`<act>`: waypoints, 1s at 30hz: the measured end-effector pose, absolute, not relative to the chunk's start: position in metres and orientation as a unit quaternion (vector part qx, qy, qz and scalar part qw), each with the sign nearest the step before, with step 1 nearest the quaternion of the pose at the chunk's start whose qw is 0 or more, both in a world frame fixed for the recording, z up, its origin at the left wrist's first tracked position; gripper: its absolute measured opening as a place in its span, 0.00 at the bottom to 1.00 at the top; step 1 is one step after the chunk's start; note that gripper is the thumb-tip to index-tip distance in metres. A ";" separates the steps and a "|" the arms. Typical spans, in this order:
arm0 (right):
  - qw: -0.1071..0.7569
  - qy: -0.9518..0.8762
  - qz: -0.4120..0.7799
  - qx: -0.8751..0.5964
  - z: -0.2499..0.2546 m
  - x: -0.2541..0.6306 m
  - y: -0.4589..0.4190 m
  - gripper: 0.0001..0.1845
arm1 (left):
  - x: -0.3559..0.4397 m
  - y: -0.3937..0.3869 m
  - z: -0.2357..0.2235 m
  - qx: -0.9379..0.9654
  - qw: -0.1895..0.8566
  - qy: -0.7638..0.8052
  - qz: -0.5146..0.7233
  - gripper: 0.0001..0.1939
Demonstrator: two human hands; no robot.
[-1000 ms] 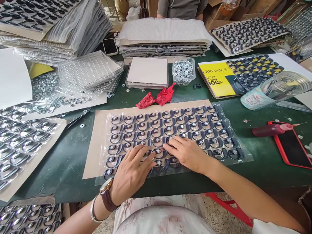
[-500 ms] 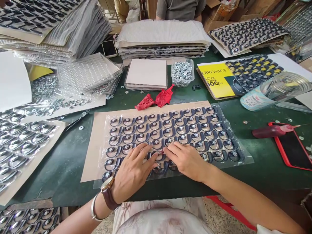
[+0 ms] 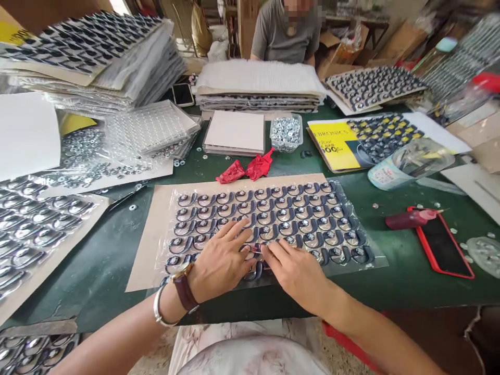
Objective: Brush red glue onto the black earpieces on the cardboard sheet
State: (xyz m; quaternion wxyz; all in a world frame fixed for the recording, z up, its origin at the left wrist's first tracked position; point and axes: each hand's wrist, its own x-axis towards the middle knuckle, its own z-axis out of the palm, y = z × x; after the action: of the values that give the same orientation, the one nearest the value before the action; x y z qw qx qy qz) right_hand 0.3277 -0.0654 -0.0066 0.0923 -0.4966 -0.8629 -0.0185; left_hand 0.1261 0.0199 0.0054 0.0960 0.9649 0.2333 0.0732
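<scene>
A sheet of clear plastic over tan card carries rows of black hook-shaped pieces, each with a small round metal part. Resting on its lower middle, my left hand has its fingers spread, thumb and forefinger near one hook. My right hand is closed, its fingertips pinching beside that hook. A thin object with reddish and pale parts shows between the two hands; its kind is unclear. The fingers cover several pieces.
A tub of metal washers stands behind the sheet, near crumpled red scraps. To the right are a red bottle, a red-cased phone and a clear cup. Stacked sheets rise at left. A person sits opposite.
My head view has tilted up, bringing more of the person opposite into sight. Both hands stay at the same part of the sheet, the left hand's upper fingers spread a little more.
</scene>
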 end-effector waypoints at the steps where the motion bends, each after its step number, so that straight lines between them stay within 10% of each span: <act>1: 0.094 -0.862 -0.027 -0.497 -0.007 0.329 -0.069 0.17 | 0.126 0.021 0.006 0.965 0.105 0.230 0.072 0.15; 12: 0.132 -0.825 -0.017 -0.550 0.005 0.384 -0.111 0.41 | 0.106 0.022 0.011 0.944 0.117 0.268 0.150 0.12; 18: 0.190 -0.852 0.004 -0.489 0.028 0.366 -0.120 0.15 | 0.143 -0.021 0.035 0.937 0.197 0.223 0.186 0.25; 20: 0.190 -0.887 0.004 -0.421 0.042 0.364 -0.109 0.13 | 0.152 -0.033 0.035 0.942 0.210 0.199 0.170 0.15; 27: -0.188 -0.634 -0.215 -0.719 0.029 0.499 -0.070 0.23 | 0.098 0.012 0.027 0.866 0.206 0.389 0.236 0.13; 30: -0.214 -0.631 -0.207 -0.717 0.010 0.545 -0.063 0.17 | 0.067 0.022 0.041 0.828 0.196 0.425 0.309 0.18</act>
State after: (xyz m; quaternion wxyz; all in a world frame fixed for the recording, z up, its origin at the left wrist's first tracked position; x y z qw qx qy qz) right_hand 0.5454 -0.0632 0.0100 -0.2138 -0.7166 -0.6307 -0.2075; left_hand 0.0673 0.0219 0.0408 0.1961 0.8280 0.4248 0.3090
